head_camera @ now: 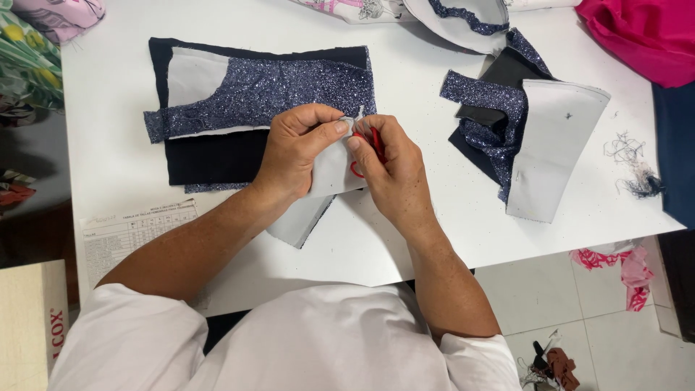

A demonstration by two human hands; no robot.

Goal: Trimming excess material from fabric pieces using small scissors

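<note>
White table (pixel 434 239) carries glittery blue fabric (pixel 275 94) at eleven o'clock, while left hand (pixel 297 148) pinches the grey fabric piece (pixel 329 174) centrally and right hand (pixel 387 170) grips red snips (pixel 375 145), which might nick cloth or fingertips.

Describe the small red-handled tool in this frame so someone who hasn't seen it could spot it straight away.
Start at the white table and find the two hands meeting at its middle over a pale grey fabric piece. The red-handled scissors sit in the right hand, mostly hidden by its fingers. They are the only red thing between the hands; the surrounding cloth is grey or glittery navy.
</note>
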